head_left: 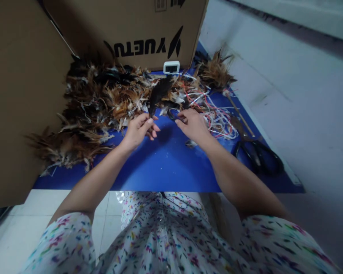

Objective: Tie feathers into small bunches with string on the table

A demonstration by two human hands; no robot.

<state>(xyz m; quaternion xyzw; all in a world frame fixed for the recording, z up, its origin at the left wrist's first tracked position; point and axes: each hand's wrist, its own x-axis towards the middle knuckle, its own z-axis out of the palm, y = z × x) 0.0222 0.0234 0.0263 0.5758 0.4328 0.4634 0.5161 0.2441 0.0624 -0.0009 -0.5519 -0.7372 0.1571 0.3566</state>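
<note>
Feather (159, 93) in head view is pinched at its base by left hand (137, 129), other fingers loose, at the pile's (123, 97) near edge. Right hand (193, 122) is curled by a scrap (171, 115) before the pile; grip cannot be told. Single-feather handling judged underway; steady pinch called for.

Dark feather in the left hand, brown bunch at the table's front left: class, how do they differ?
Colour: the dark feather is nearly black; the brown bunch has pale tufts.
Pose: the dark feather rises from the left hand's pinch; the brown bunch lies on the blue table.
Both are feathery.
</note>
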